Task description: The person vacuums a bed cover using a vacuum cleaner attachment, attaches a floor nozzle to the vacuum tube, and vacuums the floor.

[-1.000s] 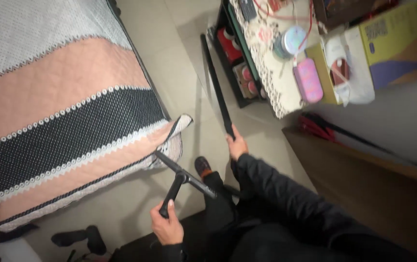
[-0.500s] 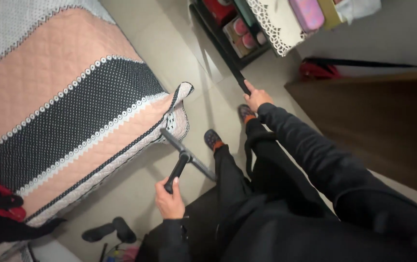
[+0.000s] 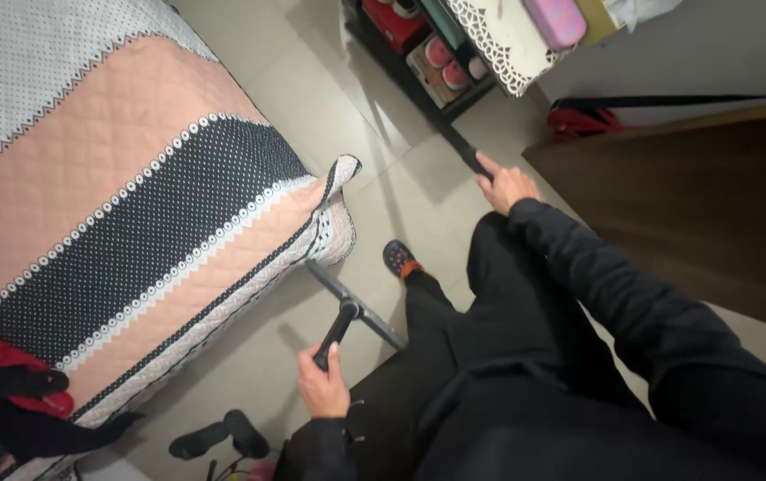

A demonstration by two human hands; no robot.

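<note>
1. The left hand is clenched around the lower end of a short black handle; the fingers wrap it from below and the thumb lies along its side, so the handle juts up and away out of the fist.
2. The top of that handle meets a thin black crossbar at a joint, making a T shape. The crossbar runs slantwise, its upper end near the corner of the bed and its lower end passing by the person's dark trouser leg.
3. The right hand is closed on the near end of a long black pole. The pole comes out past the fingers and runs up and away toward the black shelf unit; its far part is hard to tell from the dark shelf frame.
4. The two hands are well apart, with the person's legs between them.
5. A foot in a dark patterned slipper with an orange edge stands on the pale tiled floor, between the crossbar and the right hand.
6. The bed carries a quilted cover in pink, black dotted and white bands. A dark brown wooden panel stands just right of the right hand.
</note>
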